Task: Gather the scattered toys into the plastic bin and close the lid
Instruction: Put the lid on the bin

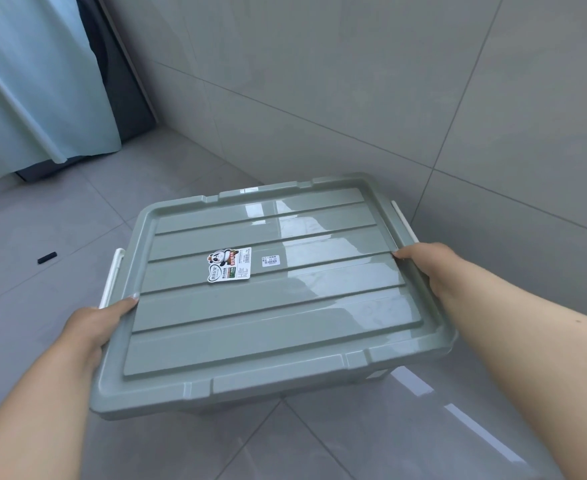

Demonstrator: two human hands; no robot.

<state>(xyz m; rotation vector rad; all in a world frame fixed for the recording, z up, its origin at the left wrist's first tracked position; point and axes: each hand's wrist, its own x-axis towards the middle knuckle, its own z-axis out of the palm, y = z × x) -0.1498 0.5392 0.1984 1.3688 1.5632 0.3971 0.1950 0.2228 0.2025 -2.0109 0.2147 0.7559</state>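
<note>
A grey-green plastic bin [371,374] stands on the tiled floor by the wall, with its ribbed lid [271,317] lying flat on top. A panda sticker [229,265] sits near the lid's middle. My left hand [94,325] grips the lid's left edge, thumb on top, beside the white left latch [112,275]. My right hand [427,263] grips the right edge, thumb on top, just below the white right latch [404,221]. The bin's contents are hidden and no toys show on the floor.
A tiled wall [354,81] rises right behind the bin. A pale blue curtain [35,81] hangs at the far left over a dark panel. A small black object [47,258] lies on the floor tiles to the left.
</note>
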